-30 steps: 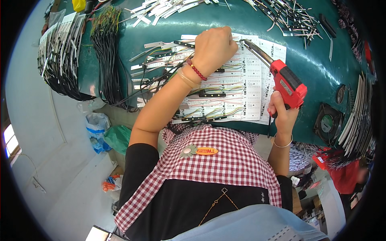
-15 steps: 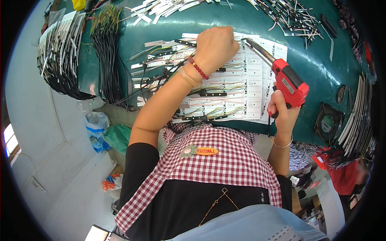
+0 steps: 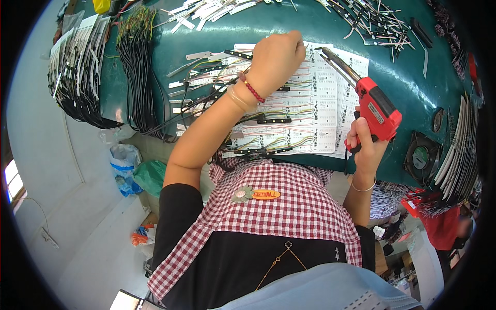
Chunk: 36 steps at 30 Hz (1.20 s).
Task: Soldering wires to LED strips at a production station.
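My left hand [image 3: 279, 57] is closed over the far edge of the white circuit boards [image 3: 325, 116]; its fingertips are tucked underneath, so what they grip is hidden. In my right hand [image 3: 369, 150] is a red and black soldering gun [image 3: 380, 111], held by its handle. The gun's thin metal tip points up and left, a short gap from my left fingers. Thin coloured wires run across the boards to small black LED strips [image 3: 274, 121] and black cables on their left.
On the green table [image 3: 403, 77], a black cable bundle [image 3: 138, 77] and a stack of white strips [image 3: 77, 67] lie left. Loose white strips [image 3: 212, 11] and dark strips [image 3: 369, 28] are heaped at the back. A black fan [image 3: 421, 157] stands right, beside a wire bundle [image 3: 457, 150].
The soldering gun has moved slightly right, its tip drawing away from my left hand. My left hand has shifted a little to the left and stays closed.
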Motion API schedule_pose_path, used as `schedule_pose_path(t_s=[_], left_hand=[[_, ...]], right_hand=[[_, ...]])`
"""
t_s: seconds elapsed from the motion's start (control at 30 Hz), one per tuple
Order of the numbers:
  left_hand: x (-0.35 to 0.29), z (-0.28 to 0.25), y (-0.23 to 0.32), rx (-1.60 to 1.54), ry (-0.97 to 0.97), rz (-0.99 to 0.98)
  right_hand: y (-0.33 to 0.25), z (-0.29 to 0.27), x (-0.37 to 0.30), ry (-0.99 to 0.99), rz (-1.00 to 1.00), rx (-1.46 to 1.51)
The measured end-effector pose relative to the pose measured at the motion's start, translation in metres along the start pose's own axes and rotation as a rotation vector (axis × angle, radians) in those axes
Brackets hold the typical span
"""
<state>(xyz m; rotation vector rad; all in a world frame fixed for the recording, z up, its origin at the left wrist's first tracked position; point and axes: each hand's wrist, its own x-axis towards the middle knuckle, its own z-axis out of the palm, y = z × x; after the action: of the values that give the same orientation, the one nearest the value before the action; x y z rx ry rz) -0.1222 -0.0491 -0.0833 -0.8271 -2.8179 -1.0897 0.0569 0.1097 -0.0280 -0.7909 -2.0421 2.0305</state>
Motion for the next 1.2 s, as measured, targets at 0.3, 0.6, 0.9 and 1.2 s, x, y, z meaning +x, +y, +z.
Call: schedule_pose_path(t_s=[0.3,0.6,0.9,1.2], left_hand=[[0.003,-0.004,-0.002,-0.078,0.08,0.13],[-0.002,0.007,-0.003,0.107,0.001,0.102],[0.009,0.004,0.0,0.199,-0.123,0.137],[0.011,0.004,0.0,0.235,-0.154,0.145]], right_hand=[[0.003,-0.003,-0.002,0.011,0.011,0.045],[0.006,0.0,-0.001,-0.033,0.009,-0.004],[0.007,-0.001,0.0,-0.035,0.018,-0.007],[0.008,-0.002,0.001,-0.031,0.08,0.018]])
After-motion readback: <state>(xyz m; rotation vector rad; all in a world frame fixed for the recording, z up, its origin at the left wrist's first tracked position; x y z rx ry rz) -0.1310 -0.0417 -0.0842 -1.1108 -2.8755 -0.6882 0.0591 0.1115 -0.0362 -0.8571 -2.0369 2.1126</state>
